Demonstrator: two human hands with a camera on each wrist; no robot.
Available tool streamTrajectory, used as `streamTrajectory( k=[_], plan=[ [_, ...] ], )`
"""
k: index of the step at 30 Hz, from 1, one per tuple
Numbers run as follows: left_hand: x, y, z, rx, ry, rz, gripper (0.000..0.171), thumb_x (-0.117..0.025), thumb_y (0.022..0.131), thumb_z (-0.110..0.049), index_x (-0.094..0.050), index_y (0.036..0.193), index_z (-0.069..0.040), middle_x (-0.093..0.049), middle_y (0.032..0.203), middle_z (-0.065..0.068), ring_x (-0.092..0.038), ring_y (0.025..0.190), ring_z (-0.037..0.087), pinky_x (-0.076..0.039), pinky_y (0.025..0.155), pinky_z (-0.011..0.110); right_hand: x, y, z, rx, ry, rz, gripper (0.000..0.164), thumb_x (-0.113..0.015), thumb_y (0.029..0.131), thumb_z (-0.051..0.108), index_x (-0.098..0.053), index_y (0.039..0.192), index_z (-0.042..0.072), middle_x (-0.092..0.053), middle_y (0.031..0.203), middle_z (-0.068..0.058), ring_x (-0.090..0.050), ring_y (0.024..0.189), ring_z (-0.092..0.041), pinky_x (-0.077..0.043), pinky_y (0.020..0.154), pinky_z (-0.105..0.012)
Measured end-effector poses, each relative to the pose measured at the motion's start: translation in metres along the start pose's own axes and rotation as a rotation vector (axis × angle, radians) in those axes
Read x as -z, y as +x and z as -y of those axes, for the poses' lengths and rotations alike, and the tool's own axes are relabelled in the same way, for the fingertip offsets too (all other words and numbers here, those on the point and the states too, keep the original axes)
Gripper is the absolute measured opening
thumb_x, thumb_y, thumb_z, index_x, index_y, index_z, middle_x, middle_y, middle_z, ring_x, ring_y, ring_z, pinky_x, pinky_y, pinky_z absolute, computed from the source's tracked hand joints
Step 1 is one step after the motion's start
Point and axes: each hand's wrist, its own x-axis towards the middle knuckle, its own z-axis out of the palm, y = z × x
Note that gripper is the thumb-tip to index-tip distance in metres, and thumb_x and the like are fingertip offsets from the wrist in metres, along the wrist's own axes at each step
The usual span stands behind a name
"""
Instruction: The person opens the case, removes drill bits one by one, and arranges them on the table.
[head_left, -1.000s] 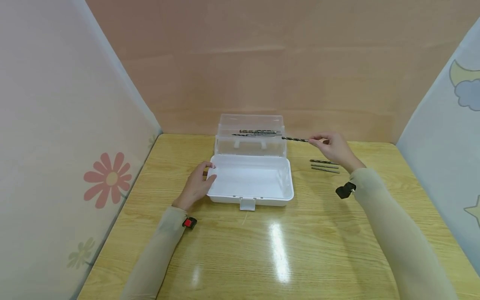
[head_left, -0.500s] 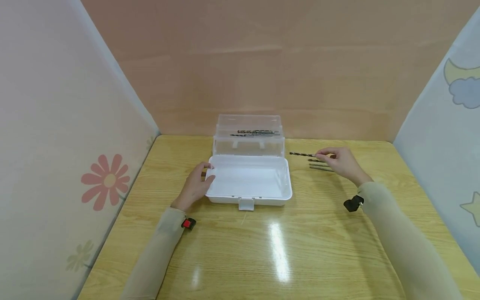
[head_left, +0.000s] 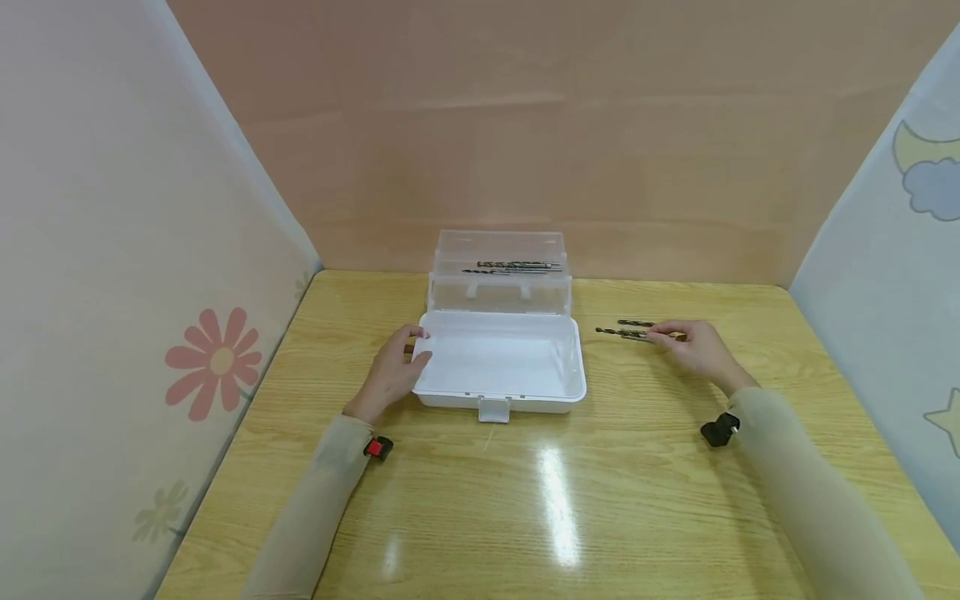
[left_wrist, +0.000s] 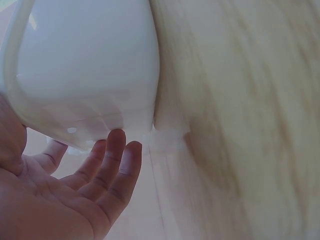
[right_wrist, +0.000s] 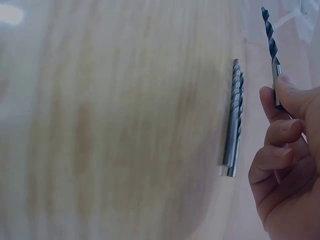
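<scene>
A white plastic box (head_left: pixel 495 402) stands with its translucent lid (head_left: pixel 498 242) folded back on the table. At the box's left end my left hand (head_left: pixel 393 367) holds the rim; in the left wrist view its curled fingertips meet the wall of the box. My right hand (head_left: pixel 697 346) pinches a dark twist drill bit (right_wrist: pixel 270 40) by its smooth shank, fluted end pointing away from the hand. Beside and below it, more drill bits (right_wrist: pixel 233 110) lie side by side on the table, partly covered by my fingers in the head view. Several drill bits (head_left: pixel 513 266) rest in the lid.
The wooden table (head_left: pixel 465 508) backs onto an orange-brown sheet (head_left: pixel 525 125). Patterned panels (head_left: pixel 97 250) close in the left and right sides. A white latch (head_left: pixel 494 410) hangs at the box's front.
My right hand has moved from beside the lid down and right to the bits on the table, carrying the drill bit. My left hand has stayed at the box.
</scene>
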Motion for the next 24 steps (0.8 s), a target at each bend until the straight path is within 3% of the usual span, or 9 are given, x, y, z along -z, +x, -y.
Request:
streamTrajectory(
  k=[3, 6, 13, 19, 24],
  plan=[
    [-0.001, 0.0, 0.0, -0.007, 0.002, -0.001, 0.036, -0.06, 0.108, -0.021, -0.054, 0.141, -0.01, -0.054, 0.151, 0.017, -0.06, 0.128, 0.039, -0.057, 0.099, 0.052, -0.003, -0.003, -0.008, -0.014, -0.023, 0.002, 0.045, -0.059, 0.11, 0.041, -0.074, 0.13, 0.004, -0.069, 0.136, -0.028, -0.057, 0.073, -0.007, -0.048, 0.064, -0.028],
    [-0.001, 0.0, 0.001, -0.01, 0.003, 0.0, 0.035, -0.06, 0.108, -0.021, -0.054, 0.141, -0.01, -0.055, 0.149, 0.016, -0.06, 0.126, 0.037, -0.057, 0.097, 0.05, -0.004, -0.005, -0.016, -0.009, -0.051, -0.009, 0.043, -0.059, 0.11, 0.039, -0.075, 0.129, 0.005, -0.068, 0.137, -0.028, -0.064, 0.084, -0.011, -0.05, 0.073, -0.029],
    [-0.001, 0.0, 0.001, -0.004, 0.007, 0.002, 0.034, -0.059, 0.108, -0.022, -0.054, 0.14, -0.01, -0.054, 0.15, 0.016, -0.059, 0.127, 0.037, -0.056, 0.097, 0.05, -0.001, -0.014, -0.028, 0.002, -0.1, -0.047, 0.037, -0.062, 0.11, 0.034, -0.077, 0.127, 0.005, -0.071, 0.134, -0.026, -0.067, 0.082, -0.016, -0.051, 0.074, -0.03],
    [-0.001, 0.0, 0.002, -0.002, 0.012, -0.007, 0.034, -0.06, 0.108, -0.022, -0.054, 0.14, -0.011, -0.055, 0.149, 0.015, -0.06, 0.125, 0.036, -0.056, 0.096, 0.049, 0.002, -0.016, -0.032, 0.003, -0.1, -0.045, 0.039, -0.062, 0.109, 0.035, -0.076, 0.127, 0.003, -0.07, 0.133, -0.029, -0.071, 0.095, -0.035, -0.057, 0.08, -0.051],
    [-0.001, -0.001, 0.001, -0.006, 0.002, 0.0, 0.034, -0.06, 0.108, -0.022, -0.054, 0.14, -0.011, -0.055, 0.15, 0.015, -0.06, 0.125, 0.037, -0.056, 0.096, 0.049, 0.003, -0.017, -0.038, -0.005, -0.105, -0.035, 0.039, -0.064, 0.109, 0.033, -0.075, 0.128, 0.001, -0.068, 0.132, -0.031, -0.067, 0.108, -0.046, -0.053, 0.091, -0.065]
  ],
)
